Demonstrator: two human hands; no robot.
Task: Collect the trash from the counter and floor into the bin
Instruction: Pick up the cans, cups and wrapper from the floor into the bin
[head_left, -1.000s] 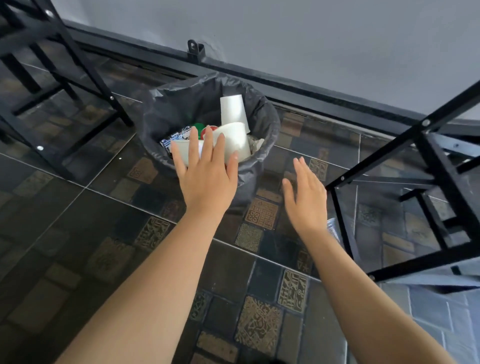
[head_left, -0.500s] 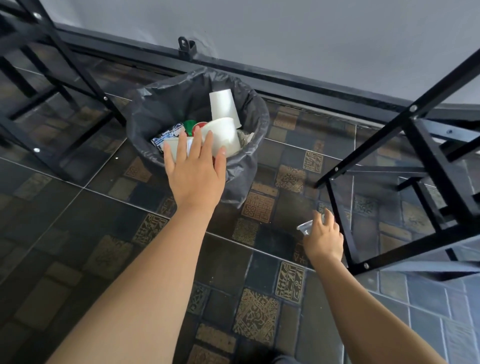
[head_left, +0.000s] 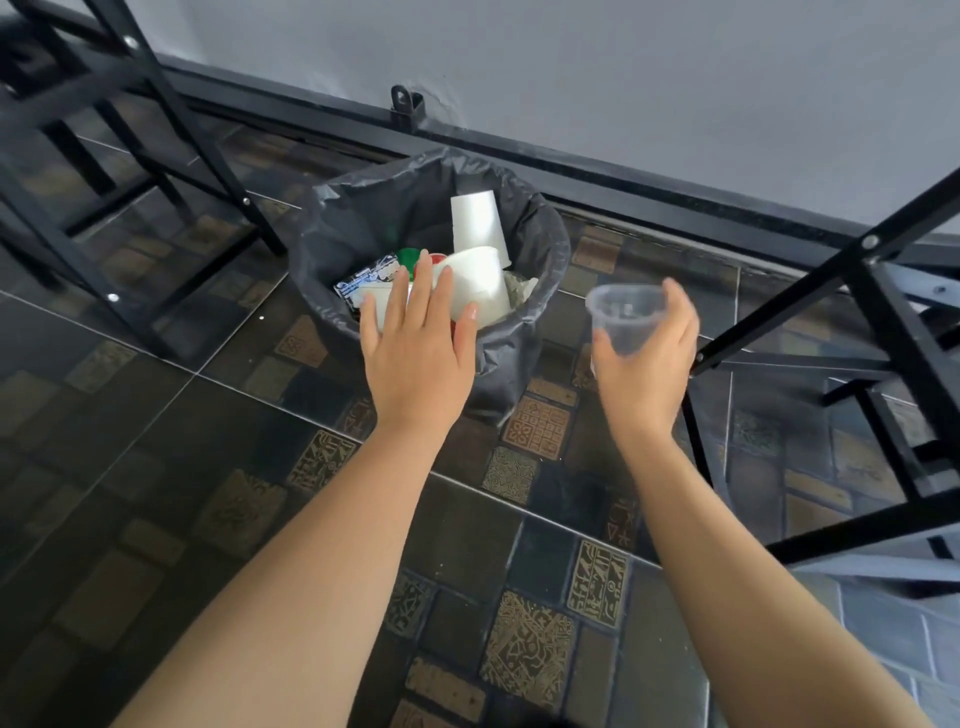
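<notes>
Clear plastic cup: upright, mouth up, pinched between thumb and fingers of the right hand, held in the air just right of the bin. Round bin with grey plastic liner: on the dark patterned tile floor, beyond both hands; holds two white paper cups, a printed wrapper and green and red lids. Left hand: flat, fingers spread, empty, over the bin's near rim. Black metal frames: one outside each hand.
</notes>
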